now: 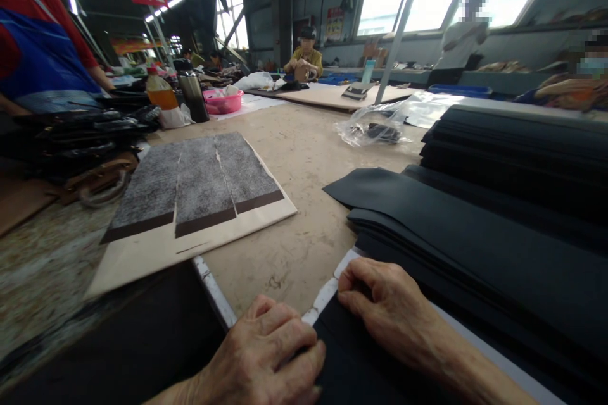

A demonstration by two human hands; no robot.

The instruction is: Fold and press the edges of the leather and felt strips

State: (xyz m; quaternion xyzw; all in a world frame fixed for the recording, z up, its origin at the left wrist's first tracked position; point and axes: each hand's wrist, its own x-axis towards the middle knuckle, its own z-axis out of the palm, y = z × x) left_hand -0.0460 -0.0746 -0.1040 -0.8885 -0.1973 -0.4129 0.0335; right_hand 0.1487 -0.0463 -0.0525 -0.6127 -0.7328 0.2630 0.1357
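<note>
Black sheet (361,361): pinned under both hands.
Left hand (266,354): curled, pressing its near edge.
Right hand (380,304): fingers bent, pinching the white strip (323,297) beside it.

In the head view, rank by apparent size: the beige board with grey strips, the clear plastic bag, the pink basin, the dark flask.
1. Beige board with grey strips, clearly largest.
2. Clear plastic bag.
3. Pink basin and dark flask look alike; both stand far back, so their order is unsure.

We see our left hand (270,354) and right hand (384,307) bare, with no gloves, rings or watch. Knuckles and veins stand out, nails are short, and no sleeve covers either forearm in view.
</note>
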